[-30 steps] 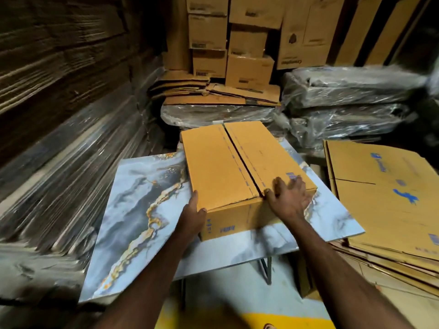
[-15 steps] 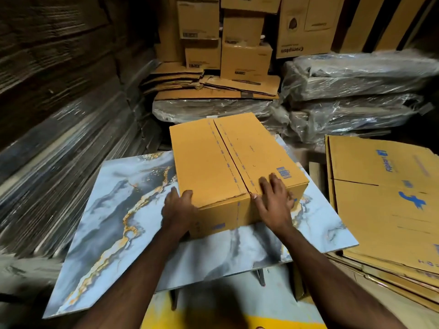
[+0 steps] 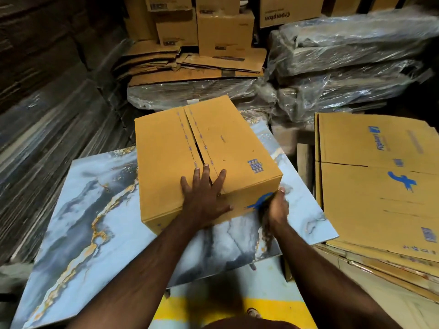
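One box (image 3: 171, 148) under left hand's (image 3: 204, 200) flat fingers (image 3: 206, 173); right hand (image 3: 276, 207) at corner

Far beyond the left hand (image 3: 204, 198), a back carton (image 3: 289, 13) bears the brand "Crompton", printed upside down. Well to the right of the right hand (image 3: 275, 207), the flat cardboard sheet (image 3: 380, 210) carries blue lettering (image 3: 377, 138) that reads as "Flipkart", a blue "f" sign (image 3: 401, 181) nearer, and a sheet barcode (image 3: 428, 235) at its near edge. On the box (image 3: 166, 162), a blue barcode (image 3: 255, 166) stands just right of the left hand's fingertips. The small print along the flap seam is too fine to read.
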The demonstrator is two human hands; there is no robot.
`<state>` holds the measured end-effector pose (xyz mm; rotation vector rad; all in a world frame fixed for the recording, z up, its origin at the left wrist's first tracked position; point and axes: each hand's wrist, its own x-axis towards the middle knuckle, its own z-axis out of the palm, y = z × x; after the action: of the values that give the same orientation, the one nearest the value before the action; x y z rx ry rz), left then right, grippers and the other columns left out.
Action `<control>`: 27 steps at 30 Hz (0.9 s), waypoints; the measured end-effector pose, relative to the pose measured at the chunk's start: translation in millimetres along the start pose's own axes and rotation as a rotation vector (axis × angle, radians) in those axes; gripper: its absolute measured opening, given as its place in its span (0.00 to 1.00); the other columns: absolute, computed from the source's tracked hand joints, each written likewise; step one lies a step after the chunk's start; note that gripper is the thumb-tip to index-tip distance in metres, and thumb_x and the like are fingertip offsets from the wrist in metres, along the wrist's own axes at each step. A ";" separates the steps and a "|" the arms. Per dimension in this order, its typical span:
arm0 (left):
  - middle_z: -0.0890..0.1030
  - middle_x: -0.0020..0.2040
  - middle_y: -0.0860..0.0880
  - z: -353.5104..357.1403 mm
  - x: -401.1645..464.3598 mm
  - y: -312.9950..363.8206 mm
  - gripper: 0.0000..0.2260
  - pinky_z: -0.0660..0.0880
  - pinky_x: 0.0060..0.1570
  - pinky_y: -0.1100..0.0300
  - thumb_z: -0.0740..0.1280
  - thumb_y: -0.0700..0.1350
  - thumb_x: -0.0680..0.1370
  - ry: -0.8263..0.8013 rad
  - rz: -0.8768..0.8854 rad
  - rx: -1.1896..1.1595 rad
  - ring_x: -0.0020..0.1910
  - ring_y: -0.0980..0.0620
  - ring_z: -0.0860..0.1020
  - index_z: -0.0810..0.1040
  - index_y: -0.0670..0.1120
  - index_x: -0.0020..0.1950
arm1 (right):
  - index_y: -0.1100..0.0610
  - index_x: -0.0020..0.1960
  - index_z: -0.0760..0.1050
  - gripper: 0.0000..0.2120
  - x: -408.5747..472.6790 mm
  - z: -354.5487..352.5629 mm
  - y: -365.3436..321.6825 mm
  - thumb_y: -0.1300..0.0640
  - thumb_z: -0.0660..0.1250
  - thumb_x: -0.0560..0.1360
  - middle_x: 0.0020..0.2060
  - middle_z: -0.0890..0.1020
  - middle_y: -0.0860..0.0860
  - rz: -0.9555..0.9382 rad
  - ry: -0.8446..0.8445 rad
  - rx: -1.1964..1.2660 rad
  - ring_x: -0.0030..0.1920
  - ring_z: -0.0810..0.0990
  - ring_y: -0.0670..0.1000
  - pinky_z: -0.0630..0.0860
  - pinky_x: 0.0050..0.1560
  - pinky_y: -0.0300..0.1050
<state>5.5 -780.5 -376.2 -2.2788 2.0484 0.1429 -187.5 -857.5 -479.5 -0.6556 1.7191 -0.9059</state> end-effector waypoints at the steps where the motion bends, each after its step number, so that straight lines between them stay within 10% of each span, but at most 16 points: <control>1: 0.45 0.80 0.41 4.5 -0.2 -0.9 0.44 0.46 0.69 0.29 0.61 0.72 0.72 0.029 0.004 0.018 0.79 0.38 0.45 0.43 0.60 0.80 | 0.61 0.70 0.72 0.43 0.4 -0.3 -2.3 0.27 0.45 0.76 0.68 0.74 0.62 0.053 0.007 0.011 0.68 0.72 0.63 0.66 0.70 0.58; 5: 0.50 0.80 0.41 8.8 3.8 -2.9 0.40 0.49 0.68 0.29 0.48 0.74 0.71 0.090 0.003 0.046 0.78 0.37 0.50 0.45 0.60 0.80 | 0.56 0.73 0.67 0.48 7.1 -1.3 -5.6 0.26 0.41 0.67 0.69 0.72 0.59 0.019 -0.094 -0.062 0.68 0.72 0.60 0.67 0.70 0.58; 14: 0.47 0.81 0.43 8.5 -3.3 -26.1 0.38 0.50 0.71 0.32 0.56 0.69 0.77 0.076 0.010 0.085 0.79 0.39 0.48 0.41 0.59 0.80 | 0.46 0.71 0.70 0.61 122.8 32.0 37.0 0.10 0.46 0.50 0.66 0.78 0.55 0.158 -0.304 0.203 0.59 0.81 0.60 0.78 0.56 0.63; 19: 0.48 0.81 0.43 4.5 -13.8 -46.9 0.38 0.52 0.71 0.33 0.47 0.72 0.75 0.077 0.028 0.094 0.79 0.40 0.50 0.41 0.58 0.80 | 0.57 0.58 0.80 0.31 -31.4 12.0 -42.0 0.34 0.49 0.79 0.46 0.86 0.57 0.224 -0.404 0.348 0.47 0.83 0.58 0.81 0.46 0.48; 23: 0.46 0.81 0.45 -13.8 -21.2 -71.4 0.38 0.50 0.73 0.35 0.44 0.72 0.74 0.101 0.036 -0.045 0.80 0.42 0.48 0.41 0.58 0.80 | 0.58 0.45 0.70 0.18 -59.8 7.5 -66.6 0.45 0.53 0.82 0.30 0.75 0.52 0.199 -0.312 0.490 0.18 0.73 0.47 0.67 0.18 0.32; 27: 0.45 0.81 0.49 -43.2 -30.9 -105.8 0.37 0.48 0.74 0.39 0.50 0.71 0.75 0.185 0.020 -0.249 0.80 0.47 0.47 0.43 0.59 0.80 | 0.57 0.41 0.68 0.21 -72.6 13.1 -91.7 0.40 0.55 0.80 0.29 0.70 0.51 0.213 -0.323 0.531 0.23 0.66 0.47 0.60 0.21 0.32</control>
<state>108.3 -743.7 -330.4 -2.5020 2.2590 0.2062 -152.4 -855.8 -367.3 -0.2399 1.1654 -0.9889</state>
